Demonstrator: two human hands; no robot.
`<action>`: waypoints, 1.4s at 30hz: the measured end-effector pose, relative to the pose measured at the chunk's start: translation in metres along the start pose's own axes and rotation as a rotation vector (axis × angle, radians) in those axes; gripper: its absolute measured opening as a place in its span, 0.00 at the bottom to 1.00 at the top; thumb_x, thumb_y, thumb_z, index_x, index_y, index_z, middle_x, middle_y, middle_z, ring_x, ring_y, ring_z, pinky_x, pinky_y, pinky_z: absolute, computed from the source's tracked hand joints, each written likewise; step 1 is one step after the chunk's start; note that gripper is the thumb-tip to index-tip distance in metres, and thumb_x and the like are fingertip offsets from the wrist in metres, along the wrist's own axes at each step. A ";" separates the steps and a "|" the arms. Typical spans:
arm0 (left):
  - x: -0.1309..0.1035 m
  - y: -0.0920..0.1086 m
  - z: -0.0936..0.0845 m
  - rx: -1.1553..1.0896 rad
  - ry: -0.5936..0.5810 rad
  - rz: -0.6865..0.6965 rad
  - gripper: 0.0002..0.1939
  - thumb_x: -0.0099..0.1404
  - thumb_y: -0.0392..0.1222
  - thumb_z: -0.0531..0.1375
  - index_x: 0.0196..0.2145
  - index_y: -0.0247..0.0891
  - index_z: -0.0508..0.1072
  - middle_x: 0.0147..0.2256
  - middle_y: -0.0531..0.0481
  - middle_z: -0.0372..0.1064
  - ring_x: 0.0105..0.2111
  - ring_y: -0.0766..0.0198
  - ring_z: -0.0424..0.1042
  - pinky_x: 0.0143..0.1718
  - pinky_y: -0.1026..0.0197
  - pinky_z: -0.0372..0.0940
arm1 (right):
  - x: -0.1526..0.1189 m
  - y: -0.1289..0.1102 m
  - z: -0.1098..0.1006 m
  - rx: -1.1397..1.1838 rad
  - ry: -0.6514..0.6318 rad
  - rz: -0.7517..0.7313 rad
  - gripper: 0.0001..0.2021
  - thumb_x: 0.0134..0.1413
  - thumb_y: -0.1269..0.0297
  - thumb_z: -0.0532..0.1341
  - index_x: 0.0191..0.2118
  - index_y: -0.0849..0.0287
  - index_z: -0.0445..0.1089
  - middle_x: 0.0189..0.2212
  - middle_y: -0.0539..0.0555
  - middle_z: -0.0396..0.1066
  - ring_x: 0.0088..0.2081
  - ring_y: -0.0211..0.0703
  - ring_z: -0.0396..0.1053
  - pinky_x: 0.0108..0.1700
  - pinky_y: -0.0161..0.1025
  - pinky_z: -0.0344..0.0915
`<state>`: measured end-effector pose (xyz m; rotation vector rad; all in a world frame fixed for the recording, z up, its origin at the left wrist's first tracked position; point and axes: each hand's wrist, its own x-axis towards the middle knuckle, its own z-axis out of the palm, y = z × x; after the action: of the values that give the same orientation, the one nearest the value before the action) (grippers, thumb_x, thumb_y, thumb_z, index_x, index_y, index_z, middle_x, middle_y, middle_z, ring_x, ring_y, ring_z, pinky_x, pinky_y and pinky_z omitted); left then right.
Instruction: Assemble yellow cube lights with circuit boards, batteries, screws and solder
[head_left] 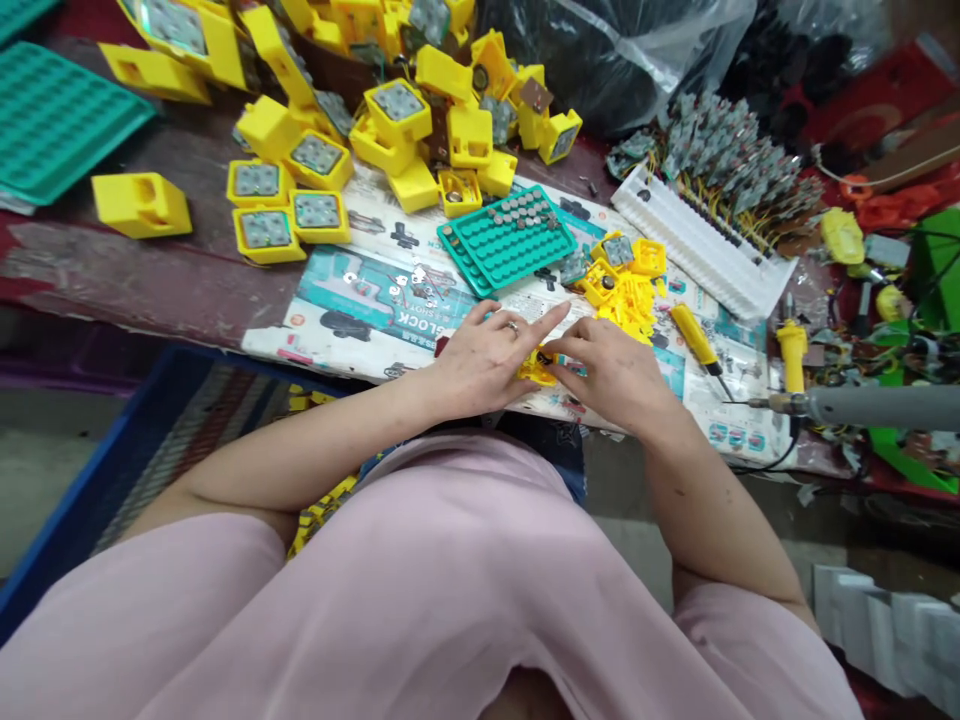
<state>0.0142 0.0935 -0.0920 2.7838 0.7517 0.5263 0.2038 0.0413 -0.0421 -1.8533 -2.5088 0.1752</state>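
Close to the table's front edge, a small yellow plastic part (534,370) with a dark piece in it lies between my two hands. My left hand (484,358) grips it from the left, thumb low against it and index finger stretched out above. From the right, my right hand (613,370) pinches at the dark piece; its fingertips partly hide what they hold. Just beyond my hands is a green tray (517,262) with round metal cells at its far end. A pile of small yellow parts (628,300) lies beyond my right hand.
Yellow housings (262,228) crowd the back and left. A white foam rack (705,240) holds wired boards. At right lie a yellow-handled screwdriver (696,337) and a grey-handled tool (877,405). A blue crate (97,480) stands below the table at left.
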 end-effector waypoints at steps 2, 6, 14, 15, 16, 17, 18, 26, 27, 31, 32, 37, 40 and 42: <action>0.001 -0.001 0.000 0.024 -0.005 0.011 0.46 0.64 0.52 0.62 0.69 0.28 0.47 0.44 0.39 0.77 0.50 0.47 0.71 0.53 0.46 0.59 | 0.004 0.001 -0.001 0.015 -0.035 -0.004 0.09 0.59 0.62 0.62 0.43 0.54 0.77 0.38 0.56 0.74 0.42 0.49 0.70 0.34 0.41 0.59; 0.001 -0.001 -0.002 0.032 -0.019 0.008 0.45 0.65 0.51 0.62 0.69 0.27 0.47 0.44 0.37 0.77 0.49 0.46 0.71 0.53 0.45 0.59 | 0.010 0.003 -0.002 0.114 -0.058 -0.022 0.06 0.57 0.63 0.62 0.38 0.56 0.75 0.40 0.56 0.73 0.44 0.50 0.71 0.39 0.41 0.63; 0.002 -0.002 -0.003 -0.009 -0.036 -0.028 0.45 0.64 0.51 0.61 0.70 0.31 0.47 0.45 0.39 0.77 0.49 0.48 0.71 0.54 0.47 0.59 | -0.007 0.005 -0.012 0.312 0.047 0.080 0.05 0.53 0.64 0.63 0.36 0.56 0.73 0.29 0.50 0.75 0.31 0.39 0.72 0.33 0.36 0.62; 0.003 -0.002 -0.004 -0.008 -0.043 -0.029 0.45 0.64 0.51 0.61 0.70 0.31 0.47 0.46 0.38 0.76 0.49 0.47 0.71 0.54 0.47 0.59 | -0.011 0.006 -0.010 0.345 0.064 0.097 0.05 0.52 0.64 0.63 0.36 0.57 0.72 0.29 0.50 0.75 0.31 0.38 0.72 0.32 0.36 0.62; 0.003 -0.002 -0.004 -0.007 -0.049 -0.025 0.45 0.63 0.51 0.61 0.70 0.31 0.48 0.46 0.38 0.76 0.49 0.47 0.71 0.54 0.46 0.60 | -0.014 0.007 -0.008 0.382 0.096 0.105 0.06 0.52 0.65 0.63 0.37 0.57 0.72 0.31 0.50 0.75 0.31 0.38 0.72 0.32 0.35 0.63; 0.004 -0.002 -0.005 -0.004 -0.056 -0.019 0.44 0.63 0.52 0.61 0.70 0.31 0.49 0.46 0.38 0.76 0.49 0.47 0.71 0.54 0.46 0.60 | -0.017 0.008 -0.005 0.425 0.135 0.107 0.08 0.52 0.65 0.63 0.40 0.57 0.72 0.32 0.51 0.75 0.31 0.37 0.72 0.32 0.35 0.64; 0.004 -0.002 -0.006 0.000 -0.063 -0.013 0.43 0.63 0.52 0.61 0.69 0.32 0.51 0.47 0.38 0.76 0.49 0.47 0.71 0.54 0.45 0.60 | -0.020 0.009 -0.001 0.471 0.181 0.104 0.10 0.52 0.66 0.63 0.42 0.58 0.72 0.34 0.51 0.75 0.32 0.37 0.73 0.32 0.34 0.66; 0.010 0.002 -0.014 -0.169 0.023 0.031 0.26 0.67 0.56 0.57 0.57 0.40 0.70 0.57 0.41 0.70 0.61 0.47 0.63 0.61 0.43 0.54 | -0.038 0.010 0.024 0.774 0.426 0.220 0.13 0.50 0.52 0.69 0.38 0.54 0.77 0.29 0.49 0.76 0.29 0.36 0.72 0.33 0.36 0.73; 0.012 0.004 -0.014 -0.197 0.032 0.037 0.25 0.68 0.54 0.57 0.57 0.40 0.70 0.56 0.42 0.72 0.61 0.48 0.63 0.62 0.42 0.53 | -0.039 0.009 0.027 0.830 0.435 0.244 0.15 0.49 0.50 0.70 0.38 0.54 0.77 0.28 0.49 0.76 0.28 0.36 0.72 0.33 0.37 0.74; 0.020 0.011 -0.009 -0.244 0.032 0.023 0.17 0.68 0.46 0.55 0.51 0.40 0.74 0.41 0.46 0.79 0.50 0.52 0.72 0.63 0.40 0.53 | -0.039 0.007 0.035 1.063 0.437 0.359 0.21 0.42 0.44 0.71 0.36 0.55 0.76 0.23 0.47 0.73 0.22 0.35 0.69 0.27 0.37 0.72; 0.022 0.012 -0.008 -0.248 0.039 0.014 0.15 0.68 0.45 0.55 0.47 0.40 0.76 0.38 0.46 0.79 0.46 0.53 0.73 0.62 0.40 0.54 | -0.039 0.007 0.037 1.104 0.444 0.386 0.22 0.40 0.43 0.72 0.35 0.55 0.76 0.22 0.46 0.73 0.21 0.35 0.69 0.25 0.36 0.71; 0.025 0.011 -0.008 -0.252 0.068 0.005 0.13 0.68 0.42 0.53 0.34 0.40 0.78 0.32 0.48 0.77 0.39 0.56 0.73 0.60 0.40 0.56 | -0.037 0.010 0.042 1.266 0.497 0.412 0.22 0.34 0.47 0.75 0.32 0.56 0.74 0.21 0.44 0.72 0.20 0.33 0.69 0.23 0.32 0.71; 0.026 0.012 -0.010 -0.275 0.068 -0.014 0.14 0.68 0.42 0.53 0.35 0.38 0.77 0.32 0.47 0.76 0.39 0.55 0.72 0.61 0.41 0.56 | -0.037 0.013 0.044 1.321 0.464 0.402 0.21 0.35 0.49 0.75 0.33 0.57 0.73 0.23 0.44 0.74 0.21 0.32 0.71 0.23 0.31 0.71; 0.027 0.014 -0.011 -0.300 0.056 -0.029 0.14 0.68 0.43 0.52 0.35 0.37 0.77 0.32 0.47 0.76 0.40 0.55 0.72 0.61 0.41 0.55 | -0.038 0.015 0.045 1.342 0.424 0.397 0.21 0.36 0.51 0.75 0.34 0.58 0.74 0.24 0.45 0.75 0.22 0.32 0.72 0.25 0.31 0.72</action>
<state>0.0375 0.0970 -0.0705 2.4878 0.6616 0.6557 0.2253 0.0057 -0.0862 -1.4233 -1.0913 1.0104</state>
